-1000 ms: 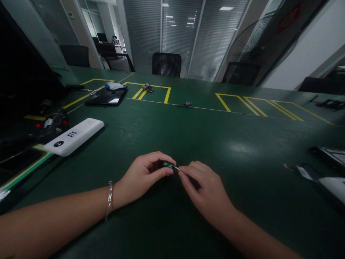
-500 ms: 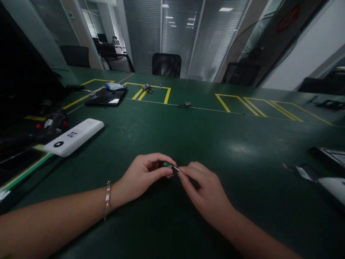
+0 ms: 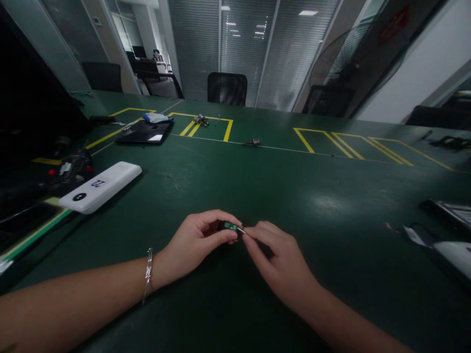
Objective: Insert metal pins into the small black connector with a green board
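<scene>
Between the thumb and fingers of my left hand [image 3: 201, 235] sits a small green circuit board [image 3: 230, 226], its edge facing up. The fingers cover most of it and of the dark part around it. My right hand [image 3: 277, 250] pinches a thin silvery rod [image 3: 241, 230] between thumb and forefinger. The rod's tip meets the board's right end; whether it is fixed there I cannot tell. Both hands are close together, low over the green table [image 3: 235, 181].
A white power bank [image 3: 103, 187] marked 22 lies at the left. Behind it are a black tablet-like slab [image 3: 145, 132] and a blue-white packet [image 3: 157, 118]. Small metal parts [image 3: 200, 120] and a small motor-like piece [image 3: 253, 142] lie farther back. A white device [image 3: 454, 257] is at the right edge.
My left hand and the circuit board have shifted very slightly to the right. My right hand keeps its pinch on the rod in nearly the same place.
</scene>
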A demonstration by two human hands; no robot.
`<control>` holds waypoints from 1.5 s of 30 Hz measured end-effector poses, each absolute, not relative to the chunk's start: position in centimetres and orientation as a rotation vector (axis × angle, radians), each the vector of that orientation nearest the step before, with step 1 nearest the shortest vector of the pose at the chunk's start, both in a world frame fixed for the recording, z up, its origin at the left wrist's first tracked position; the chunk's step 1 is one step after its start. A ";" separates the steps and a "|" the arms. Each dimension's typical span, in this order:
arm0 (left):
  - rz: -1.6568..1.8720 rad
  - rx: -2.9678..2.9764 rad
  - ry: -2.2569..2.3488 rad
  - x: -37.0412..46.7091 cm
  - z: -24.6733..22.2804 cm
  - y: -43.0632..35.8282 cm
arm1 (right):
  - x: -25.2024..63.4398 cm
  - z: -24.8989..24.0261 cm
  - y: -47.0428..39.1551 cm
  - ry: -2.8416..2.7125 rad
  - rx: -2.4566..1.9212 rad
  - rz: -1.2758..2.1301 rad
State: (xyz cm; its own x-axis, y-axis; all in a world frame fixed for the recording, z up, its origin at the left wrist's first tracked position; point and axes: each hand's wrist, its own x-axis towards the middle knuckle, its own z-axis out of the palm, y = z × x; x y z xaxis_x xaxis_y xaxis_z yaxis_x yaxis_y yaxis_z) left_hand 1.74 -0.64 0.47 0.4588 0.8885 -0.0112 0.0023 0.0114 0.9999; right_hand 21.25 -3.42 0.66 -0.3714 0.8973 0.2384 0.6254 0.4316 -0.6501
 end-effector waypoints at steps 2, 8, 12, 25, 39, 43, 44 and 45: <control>0.866 1.381 0.885 1.7 0.5 -0.5 | 21.2 0.6 -3.4 -2.092 -1.284 0.643; 0.860 1.316 0.879 1.7 0.5 -0.2 | 21.4 0.7 -3.1 -1.982 -1.205 0.748; 0.846 1.324 0.807 1.7 0.6 -0.3 | 21.5 0.9 -3.1 -1.951 -1.161 0.780; 0.755 1.309 0.799 2.0 0.1 -0.4 | 21.4 0.7 -3.2 -1.884 -1.138 0.820; 0.966 1.303 0.820 1.6 0.1 0.0 | 21.4 0.8 -3.4 -2.007 -1.253 0.647; 0.940 1.365 0.895 1.5 0.2 -0.1 | 21.5 0.8 -3.3 -2.027 -1.287 0.614; 0.931 1.395 0.903 1.4 0.3 -0.1 | 21.5 0.7 -3.3 -2.034 -1.289 0.613; 0.927 1.430 0.902 1.4 0.4 -0.2 | 21.5 0.7 -3.3 -2.040 -1.291 0.617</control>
